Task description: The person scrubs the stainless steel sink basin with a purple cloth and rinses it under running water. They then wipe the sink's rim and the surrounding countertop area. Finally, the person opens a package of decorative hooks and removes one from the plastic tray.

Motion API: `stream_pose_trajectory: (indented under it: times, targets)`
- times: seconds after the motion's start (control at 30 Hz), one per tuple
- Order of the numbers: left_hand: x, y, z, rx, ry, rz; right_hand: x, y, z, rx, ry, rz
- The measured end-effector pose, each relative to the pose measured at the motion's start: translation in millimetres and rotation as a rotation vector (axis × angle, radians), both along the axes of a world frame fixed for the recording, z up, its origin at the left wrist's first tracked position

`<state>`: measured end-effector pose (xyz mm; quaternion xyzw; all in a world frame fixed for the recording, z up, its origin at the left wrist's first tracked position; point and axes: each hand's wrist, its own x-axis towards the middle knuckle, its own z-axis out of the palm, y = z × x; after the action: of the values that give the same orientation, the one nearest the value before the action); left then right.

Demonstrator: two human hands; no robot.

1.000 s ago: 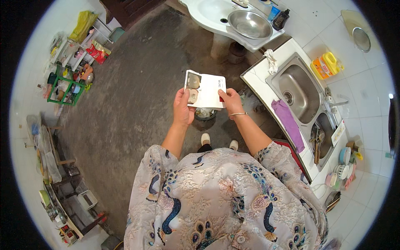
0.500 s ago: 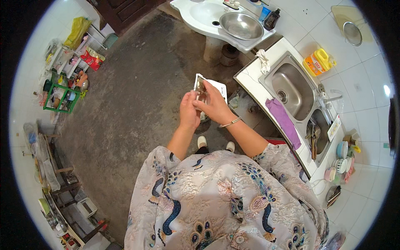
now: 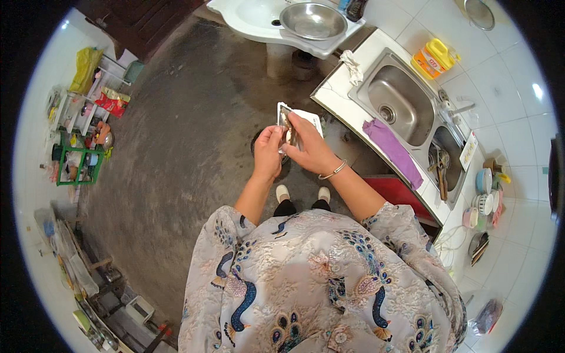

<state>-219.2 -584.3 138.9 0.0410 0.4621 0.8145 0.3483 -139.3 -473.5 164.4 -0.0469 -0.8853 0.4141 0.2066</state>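
Observation:
Both hands hold a small flat package [image 3: 283,110] in front of me. It has white edges, a dark shiny face and a white panel spreading to the right; its exact kind cannot be made out. My left hand [image 3: 269,154] pinches the lower left edge with thumb and fingers. My right hand [image 3: 307,144], with a bangle at the wrist, closes round the right side, its fingers lying over the dark face. Behind the hands, a dark round container [image 3: 256,143] on the floor is mostly hidden.
At right runs a counter with a double steel sink [image 3: 403,97], a purple cloth [image 3: 391,153] on its edge and a yellow jug [image 3: 434,59]. A steel basin [image 3: 313,22] rests on the white washbasin [image 3: 247,17] ahead. Shelves [image 3: 76,112] and a low rack [image 3: 88,270] line the left.
My view has shifted, so the sink and washbasin sit farther left and higher. The red panel under the counter shows more. Both hands keep hold of the package; the left fingers have moved slightly.

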Motion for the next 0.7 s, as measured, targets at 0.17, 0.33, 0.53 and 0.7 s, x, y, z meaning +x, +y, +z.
stream_pose_trajectory:
  times: [0.17,0.33,0.53,0.7]
  targets:
    - [3.7,10.1,-2.6,-0.159,0.198,-0.055,2.0,-3.2,0.5,0.076,0.144,-0.110]
    - [-0.2,10.7,14.9,-0.089,-0.056,-0.077,4.5,3.6,4.5,0.018,0.124,-0.031]
    - [-5.0,11.5,16.3,-0.038,0.132,-0.124,-0.4,-8.3,8.5,-0.052,0.103,-0.177]
    - [9.0,18.0,11.1,-0.042,0.218,0.005,-9.5,-11.8,-1.2,-0.089,0.196,-0.255]
